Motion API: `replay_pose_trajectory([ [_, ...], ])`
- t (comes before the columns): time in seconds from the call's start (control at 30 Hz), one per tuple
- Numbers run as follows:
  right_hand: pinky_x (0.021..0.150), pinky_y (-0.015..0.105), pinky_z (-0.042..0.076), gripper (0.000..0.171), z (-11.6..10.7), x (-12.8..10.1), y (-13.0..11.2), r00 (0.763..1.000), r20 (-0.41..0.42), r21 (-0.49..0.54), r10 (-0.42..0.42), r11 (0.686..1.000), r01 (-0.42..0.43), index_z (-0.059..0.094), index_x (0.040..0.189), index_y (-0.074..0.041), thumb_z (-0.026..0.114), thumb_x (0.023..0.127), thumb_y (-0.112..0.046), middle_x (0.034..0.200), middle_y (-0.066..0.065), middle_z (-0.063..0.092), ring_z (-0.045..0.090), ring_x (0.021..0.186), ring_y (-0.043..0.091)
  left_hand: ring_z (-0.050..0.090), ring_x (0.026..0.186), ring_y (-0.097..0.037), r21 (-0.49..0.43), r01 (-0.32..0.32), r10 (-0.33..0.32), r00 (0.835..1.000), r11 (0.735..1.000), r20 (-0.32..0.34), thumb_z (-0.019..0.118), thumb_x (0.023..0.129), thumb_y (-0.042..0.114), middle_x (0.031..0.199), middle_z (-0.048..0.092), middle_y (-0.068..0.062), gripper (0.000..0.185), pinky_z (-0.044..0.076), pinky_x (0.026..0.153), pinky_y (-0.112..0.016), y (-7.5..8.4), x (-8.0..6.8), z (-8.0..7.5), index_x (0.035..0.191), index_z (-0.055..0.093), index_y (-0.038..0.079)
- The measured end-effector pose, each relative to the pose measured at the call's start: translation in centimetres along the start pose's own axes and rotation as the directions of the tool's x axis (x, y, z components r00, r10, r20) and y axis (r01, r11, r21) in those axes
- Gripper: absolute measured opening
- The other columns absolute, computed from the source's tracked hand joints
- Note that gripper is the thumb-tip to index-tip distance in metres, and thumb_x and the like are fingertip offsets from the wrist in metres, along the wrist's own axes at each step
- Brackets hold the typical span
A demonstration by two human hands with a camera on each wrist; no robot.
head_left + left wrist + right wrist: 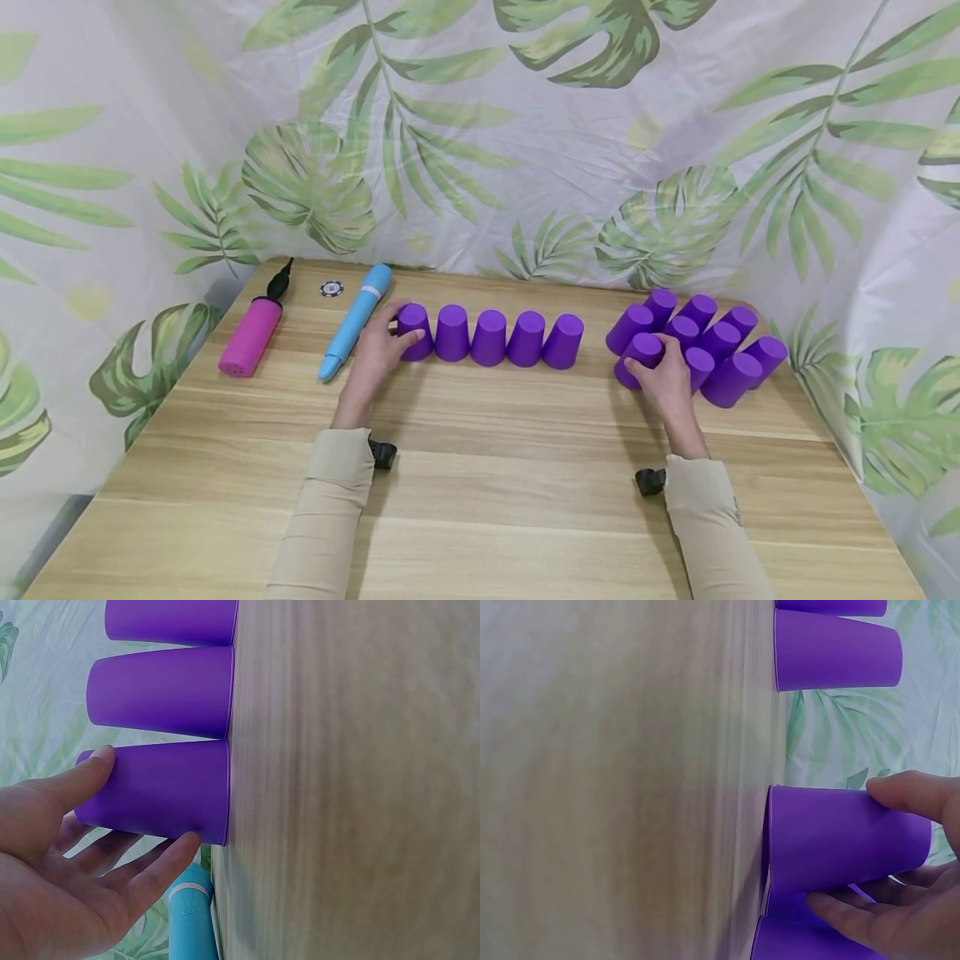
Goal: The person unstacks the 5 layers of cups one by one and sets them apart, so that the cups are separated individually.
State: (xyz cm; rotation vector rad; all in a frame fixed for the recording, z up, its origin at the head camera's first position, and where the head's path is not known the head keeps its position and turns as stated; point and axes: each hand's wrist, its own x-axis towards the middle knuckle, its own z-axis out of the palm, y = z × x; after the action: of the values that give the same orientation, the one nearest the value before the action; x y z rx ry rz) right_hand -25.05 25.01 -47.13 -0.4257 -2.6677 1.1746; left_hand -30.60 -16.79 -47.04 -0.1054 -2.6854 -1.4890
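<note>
Five upturned purple cups stand in a row mid-table. My left hand (405, 325) holds the leftmost cup (415, 332), thumb on one side and fingers on the other; the left wrist view shows the hand (148, 796) clasping that cup (161, 791) with two more of the row beyond it. At the right, several purple cups stand in a tight cluster (712, 342). My right hand (647, 360) grips the front-left cup of the cluster (641, 350); in the right wrist view the hand (846, 844) has thumb and fingers wrapped on this cup (832, 832).
A pink hand pump (251, 333), a blue tube-shaped tool (356, 332) and a small round chip (332, 288) lie at the table's far left. Leaf-print cloth (480, 150) hangs behind and beside the wooden table (495, 500).
</note>
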Motion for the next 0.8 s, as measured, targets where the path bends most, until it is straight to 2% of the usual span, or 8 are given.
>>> replay_pose_trajectory([
  [0.37, 0.109, 0.053, 0.033, 0.072, 0.0, 0.1, -0.2, 1.000, 0.022, 0.012, 0.000, 1.000, 0.000, 0.030, 0.146, -0.003, 0.068, 0.085, -0.014, 0.144, 0.028, 0.039, 0.039, 0.130, 0.045, 0.048, 0.126, -0.037, 0.011, 0.003, -0.003, 1.000, 1.000, 0.006, 0.066, 0.092, 0.013, 0.137, 0.049, -0.024, 0.058, 0.044, 0.104, -0.049, 0.1, 0.0, -0.1, 0.143, 0.041, 0.002],
  [0.53, 0.110, 0.049, 0.033, 0.071, 0.2, 0.1, -0.4, 0.996, -0.037, 0.052, -0.079, 0.995, 0.081, 0.034, 0.144, -0.001, 0.069, 0.083, -0.008, 0.141, 0.025, 0.043, 0.041, 0.129, 0.040, 0.048, 0.125, -0.038, 0.015, 0.009, -0.010, 1.000, 1.000, 0.008, 0.066, 0.092, 0.013, 0.138, 0.049, -0.023, 0.058, 0.045, 0.103, -0.049, 0.0, 0.0, 0.0, 0.143, 0.041, 0.003],
  [0.8, 0.110, 0.046, 0.033, 0.061, 0.3, 0.3, -2.4, 0.965, -0.152, 0.104, -0.215, 0.967, 0.232, 0.042, 0.138, 0.003, 0.069, 0.084, -0.003, 0.137, 0.023, 0.046, 0.041, 0.128, 0.037, 0.050, 0.123, -0.037, 0.001, -0.016, 0.016, 1.000, 1.000, -0.011, 0.068, 0.090, 0.011, 0.134, 0.051, -0.024, 0.056, 0.046, 0.102, -0.048, -0.2, 0.1, 0.0, 0.141, 0.044, 0.002],
])
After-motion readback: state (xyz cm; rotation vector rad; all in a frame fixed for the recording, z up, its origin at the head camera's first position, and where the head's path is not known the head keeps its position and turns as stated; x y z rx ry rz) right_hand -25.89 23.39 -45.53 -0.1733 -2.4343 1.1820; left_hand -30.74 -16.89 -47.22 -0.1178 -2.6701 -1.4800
